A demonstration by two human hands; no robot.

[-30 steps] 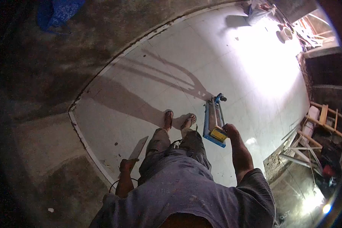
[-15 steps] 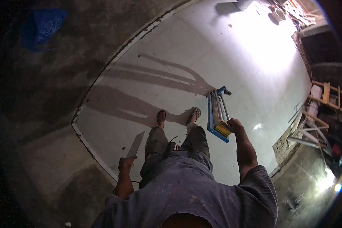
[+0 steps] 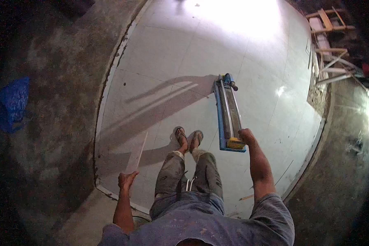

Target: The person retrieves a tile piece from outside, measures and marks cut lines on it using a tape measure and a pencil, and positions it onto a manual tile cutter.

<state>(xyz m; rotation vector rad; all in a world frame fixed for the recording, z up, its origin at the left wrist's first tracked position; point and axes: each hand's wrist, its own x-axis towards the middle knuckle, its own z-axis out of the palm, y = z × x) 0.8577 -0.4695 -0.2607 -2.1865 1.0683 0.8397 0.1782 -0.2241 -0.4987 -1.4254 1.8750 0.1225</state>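
Observation:
My left hand (image 3: 128, 180) is closed on the lower end of a thin, pale tile strip (image 3: 137, 156), which points up and away from me. To the right of my feet, my right hand (image 3: 246, 136) grips the near end of a blue tile cutter (image 3: 220, 119), beside its yellow part (image 3: 235, 143). Two metal rails run along the cutter, and a dark-tipped handle (image 3: 233, 86) is at its far end. My fingers partly hide the near end of the rails. Both of my sandalled feet (image 3: 187, 138) are on the pale tiled floor (image 3: 184, 98).
A blue plastic sheet (image 3: 13, 104) lies on the dark concrete at the left. Wooden frames and planks (image 3: 332, 57) are piled at the upper right. A thin stick (image 3: 247, 197) lies on the tiles near my right arm. Bright light falls on the far tiles.
My view has turned right, so the blue sheet and wood pile show lower. My feet have changed position. The tile cutter and the strip are still in my hands, the strip now seen more edge-on.

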